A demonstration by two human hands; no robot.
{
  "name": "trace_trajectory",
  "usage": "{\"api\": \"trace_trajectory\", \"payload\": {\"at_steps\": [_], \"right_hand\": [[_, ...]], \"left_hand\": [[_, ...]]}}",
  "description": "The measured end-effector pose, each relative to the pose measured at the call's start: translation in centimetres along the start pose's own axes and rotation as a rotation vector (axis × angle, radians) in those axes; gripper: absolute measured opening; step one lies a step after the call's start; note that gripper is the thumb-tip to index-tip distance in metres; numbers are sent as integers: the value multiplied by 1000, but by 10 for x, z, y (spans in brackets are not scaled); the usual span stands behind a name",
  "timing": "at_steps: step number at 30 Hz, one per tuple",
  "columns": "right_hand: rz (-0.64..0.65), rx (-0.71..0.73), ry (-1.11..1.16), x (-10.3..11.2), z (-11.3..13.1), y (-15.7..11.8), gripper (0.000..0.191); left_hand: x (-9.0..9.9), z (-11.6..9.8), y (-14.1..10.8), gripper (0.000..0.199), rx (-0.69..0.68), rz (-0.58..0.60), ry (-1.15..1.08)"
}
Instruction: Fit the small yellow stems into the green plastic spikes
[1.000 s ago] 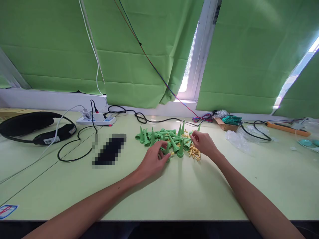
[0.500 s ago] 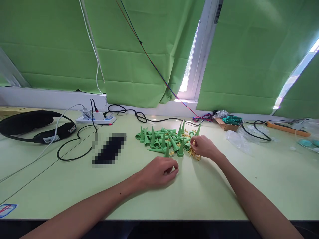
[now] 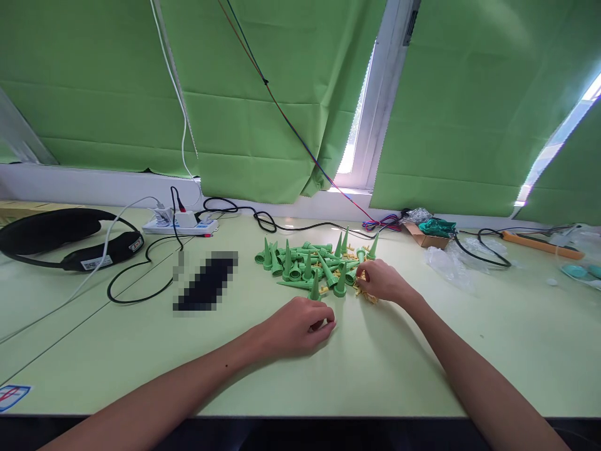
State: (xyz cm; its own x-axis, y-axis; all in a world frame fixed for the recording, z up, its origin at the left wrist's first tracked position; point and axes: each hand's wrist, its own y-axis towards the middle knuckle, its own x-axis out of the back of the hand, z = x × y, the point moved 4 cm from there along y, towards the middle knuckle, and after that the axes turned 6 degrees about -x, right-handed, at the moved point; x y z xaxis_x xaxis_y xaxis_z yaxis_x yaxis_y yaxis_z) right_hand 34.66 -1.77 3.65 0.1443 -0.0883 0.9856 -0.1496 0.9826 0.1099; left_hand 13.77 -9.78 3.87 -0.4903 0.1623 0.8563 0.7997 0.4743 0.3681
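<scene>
Head view: green cones (image 3: 327, 270) heaped mid-bench, some upright, others on their sides.
Yellow pieces: small, loose cluster (image 3: 370, 297) at right edge of heap, more scattered between cones behind.
Front upright cone: one cone (image 3: 315, 289) at near edge of heap, small yellow piece (image 3: 323, 290) just beside it.
Right hand: at right side of heap (image 3: 382, 280), over the yellow cluster; fingers drawn together, tips down among pieces; can't tell if clamped on one.
Left hand: on near side of heap (image 3: 298, 324), just in front of the front upright cone; fingers curled toward thumb in a loop; can't tell if tips close on something small.
Bench: pale green top (image 3: 375, 369), sticker (image 3: 13, 396) at near left corner.
Left of heap: dark pixelated object (image 3: 206, 285) lying flat, then black cable (image 3: 113, 294) in a loop, white cable (image 3: 107, 241) and black padded band (image 3: 103, 254) with label.
Back left: white power strip (image 3: 154, 227), plugs in it.
Back, behind heap: long black cable (image 3: 305, 227) along bench.
Right of heap: clear plastic (image 3: 448, 266), cardboard box (image 3: 434, 240) with teal wrapping (image 3: 436, 227) on top, orange item (image 3: 544, 244) farther right.
Behind bench: green blinds (image 3: 263, 138), white window frame (image 3: 382, 113) between them.
</scene>
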Motion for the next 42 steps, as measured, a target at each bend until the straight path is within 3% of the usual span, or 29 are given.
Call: {"api": "trace_trajectory", "payload": {"at_steps": [11, 42], "right_hand": [[9, 23, 37, 0, 3, 0, 11], [-19, 22, 88, 6, 4, 0, 17]], "left_hand": [[-1, 0, 0, 26, -10, -2, -3], [-2, -1, 1, 29, -4, 56, 61]]}}
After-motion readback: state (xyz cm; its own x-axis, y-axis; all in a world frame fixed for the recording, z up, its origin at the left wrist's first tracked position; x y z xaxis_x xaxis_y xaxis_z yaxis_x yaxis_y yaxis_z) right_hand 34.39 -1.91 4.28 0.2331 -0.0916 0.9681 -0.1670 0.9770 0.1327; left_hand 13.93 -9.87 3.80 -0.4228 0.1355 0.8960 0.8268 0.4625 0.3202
